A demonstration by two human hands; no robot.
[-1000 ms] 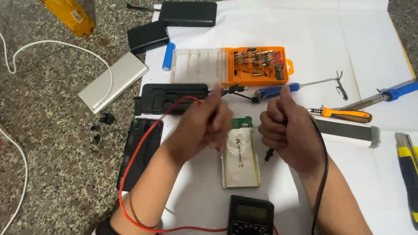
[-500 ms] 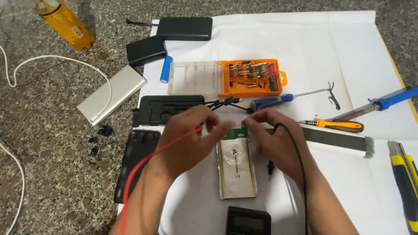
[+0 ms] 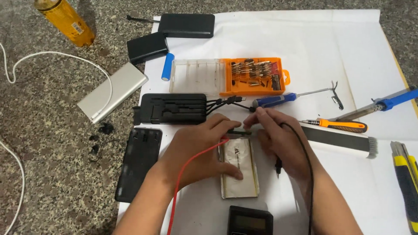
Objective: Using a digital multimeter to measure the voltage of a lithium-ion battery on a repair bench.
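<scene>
We work on a white sheet (image 3: 305, 52) spread over a speckled stone floor (image 3: 43, 174); the far and right part of the sheet is bare, so there is free room there, while the near edge is crowded by our arms. Our left hand (image 3: 196, 152) lies on a flat silver battery pouch (image 3: 238, 172), thumb pressed on its lower part, and its fingers are closed on a red wire (image 3: 191, 174) near the pouch's top edge. Our right hand (image 3: 278, 139) pinches a black wire (image 3: 307, 174) at the same top edge, fingertips together and touching the small circuit strip there; a black probe tip hangs below the palm. A meter (image 3: 250, 221) sits at the near edge, cut by the frame. Beyond the hands stands a case (image 3: 228, 77): its clear half looks empty, its orange half holds rows of small metal bits. To the right lie a blue screwdriver (image 3: 274, 101), an orange screwdriver (image 3: 339, 126) and a soldering iron (image 3: 387, 104). A yellow bottle (image 3: 65, 21) with a label stands on the floor far left.
</scene>
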